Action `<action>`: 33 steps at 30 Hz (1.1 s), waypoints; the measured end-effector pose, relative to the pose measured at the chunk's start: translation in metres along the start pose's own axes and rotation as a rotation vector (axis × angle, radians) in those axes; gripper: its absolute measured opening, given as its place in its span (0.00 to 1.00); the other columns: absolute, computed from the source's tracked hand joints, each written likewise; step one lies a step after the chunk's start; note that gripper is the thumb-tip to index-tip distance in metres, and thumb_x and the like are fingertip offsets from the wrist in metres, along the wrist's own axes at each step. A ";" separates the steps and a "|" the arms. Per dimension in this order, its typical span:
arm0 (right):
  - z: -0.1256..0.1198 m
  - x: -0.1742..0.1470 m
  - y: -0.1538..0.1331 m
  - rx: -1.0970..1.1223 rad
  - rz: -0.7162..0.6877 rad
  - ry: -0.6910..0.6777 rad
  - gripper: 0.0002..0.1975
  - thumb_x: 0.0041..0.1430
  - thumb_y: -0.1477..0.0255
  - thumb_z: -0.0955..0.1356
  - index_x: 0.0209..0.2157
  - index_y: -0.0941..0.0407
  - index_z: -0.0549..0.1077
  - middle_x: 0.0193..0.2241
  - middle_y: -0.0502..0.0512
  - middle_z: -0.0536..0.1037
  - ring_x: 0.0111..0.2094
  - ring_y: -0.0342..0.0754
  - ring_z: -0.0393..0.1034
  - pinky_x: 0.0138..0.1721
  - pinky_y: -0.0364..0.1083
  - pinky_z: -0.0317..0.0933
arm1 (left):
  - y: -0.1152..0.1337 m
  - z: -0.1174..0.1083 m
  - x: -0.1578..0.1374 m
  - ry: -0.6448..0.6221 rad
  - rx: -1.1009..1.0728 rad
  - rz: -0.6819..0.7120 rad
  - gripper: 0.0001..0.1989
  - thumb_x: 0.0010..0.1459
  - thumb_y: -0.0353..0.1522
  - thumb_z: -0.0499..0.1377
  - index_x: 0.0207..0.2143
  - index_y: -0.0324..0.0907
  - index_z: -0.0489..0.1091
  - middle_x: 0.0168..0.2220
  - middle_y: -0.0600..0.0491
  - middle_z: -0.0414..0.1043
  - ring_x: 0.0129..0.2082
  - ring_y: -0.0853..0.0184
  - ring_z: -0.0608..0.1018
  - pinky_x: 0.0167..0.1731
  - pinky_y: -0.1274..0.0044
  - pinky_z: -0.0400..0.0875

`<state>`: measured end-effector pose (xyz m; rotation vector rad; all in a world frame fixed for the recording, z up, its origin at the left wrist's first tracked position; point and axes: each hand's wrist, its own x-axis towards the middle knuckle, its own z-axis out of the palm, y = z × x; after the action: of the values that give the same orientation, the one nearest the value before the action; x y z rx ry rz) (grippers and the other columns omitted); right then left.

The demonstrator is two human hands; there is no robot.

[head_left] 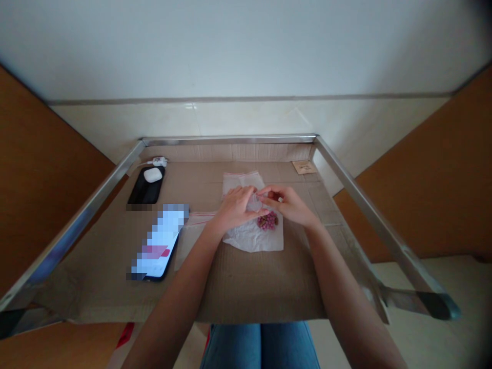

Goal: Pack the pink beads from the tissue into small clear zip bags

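Note:
In the head view, my left hand (237, 206) is closed round the side of a small clear plastic bag (253, 203). My right hand (287, 204) has its fingertips pinched at the bag's right edge. Something small and dark reddish shows among the right fingers, too unclear to name. Just below the hands, a pile of small pink dried flower buds (268, 221) lies on a crumpled white paper sheet (251, 242). Behind the left hand lies a flat clear zip bag (241, 179). Another zip bag (188, 238) is partly under my left forearm.
Cardboard (265, 287) covers the tabletop inside a metal frame (230, 139). At left lie a lit phone (159, 243), a black flat device (144, 192) with a white earbud case (152, 175) on it, and a white plug (159, 161). A brown packet (303, 167) is at the back right.

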<state>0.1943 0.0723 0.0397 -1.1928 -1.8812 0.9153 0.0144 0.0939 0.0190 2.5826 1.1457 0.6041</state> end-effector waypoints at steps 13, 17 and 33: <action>-0.011 -0.008 0.012 -0.228 0.125 -0.197 0.10 0.50 0.67 0.67 0.32 0.57 0.76 0.18 0.47 0.68 0.20 0.39 0.58 0.23 0.40 0.49 | -0.003 -0.008 0.004 0.241 -0.104 -0.205 0.21 0.53 0.49 0.53 0.42 0.44 0.61 0.36 0.52 0.70 0.38 0.63 0.72 0.41 0.70 0.63; -0.007 -0.007 0.011 -0.255 0.121 -0.255 0.10 0.50 0.66 0.67 0.32 0.57 0.76 0.19 0.49 0.70 0.21 0.40 0.60 0.24 0.40 0.50 | -0.003 -0.008 0.004 0.242 -0.092 -0.202 0.21 0.53 0.49 0.54 0.41 0.44 0.62 0.36 0.52 0.71 0.38 0.62 0.72 0.41 0.70 0.63; 0.034 0.003 0.002 -0.668 -0.067 -0.121 0.08 0.55 0.73 0.63 0.32 0.54 0.75 0.30 0.54 0.76 0.31 0.46 0.68 0.35 0.44 0.53 | -0.003 -0.006 0.004 0.281 -0.101 -0.201 0.21 0.53 0.48 0.53 0.44 0.44 0.60 0.38 0.51 0.71 0.40 0.62 0.72 0.43 0.69 0.62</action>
<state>0.1649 0.0693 0.0214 -1.4558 -2.4070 0.3182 0.0116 0.0993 0.0243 2.3124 1.3999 0.9722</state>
